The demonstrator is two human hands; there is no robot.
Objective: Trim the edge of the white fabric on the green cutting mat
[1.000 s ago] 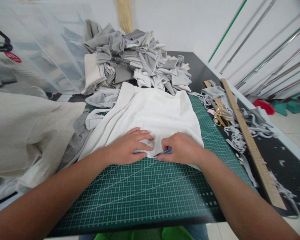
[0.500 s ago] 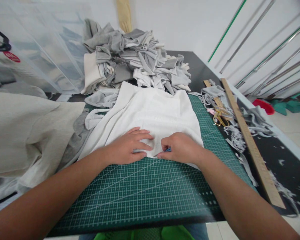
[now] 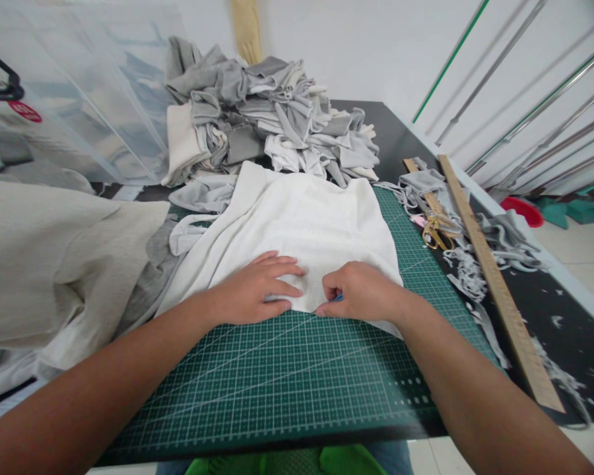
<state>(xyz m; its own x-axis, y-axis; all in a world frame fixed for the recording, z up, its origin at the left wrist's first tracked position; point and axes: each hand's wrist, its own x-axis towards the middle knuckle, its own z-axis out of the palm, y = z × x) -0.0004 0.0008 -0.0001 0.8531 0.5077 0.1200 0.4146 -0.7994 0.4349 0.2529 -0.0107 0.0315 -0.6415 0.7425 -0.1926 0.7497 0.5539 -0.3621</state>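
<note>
A dark bench [image 3: 564, 310] stands against a white wall, with slanted metal rods on the right and a pale floor past its right edge. On it lies one green cutting mat [image 3: 287, 382] ruled with a white grid. One white cloth [image 3: 307, 227] is spread over the far half of the mat, its near edge just under both hands.

The left hand [image 3: 255, 290] lies flat on the cloth, fingers stretched out and close together, gripping nothing. The right hand [image 3: 359, 290] sits just beside it, fingers curled tight around a small blue tool [image 3: 337, 297]; only a sliver of blue shows between them, so what kind of tool it is cannot be made out.

Behind the cloth is one heap of grey and white fabric pieces [image 3: 272, 122], too tangled to count. To the left lies one large beige cloth [image 3: 54, 257], cut off by the picture's edge, and behind it clear plastic sheeting [image 3: 79, 105].

On the right lie one long wooden ruler [image 3: 495, 284], one pair of gold scissors [image 3: 435, 231] partly covered by grey strips, and scattered white scraps [image 3: 468, 267]. A second, shorter ruler seems to lie under the strips, mostly hidden.
</note>
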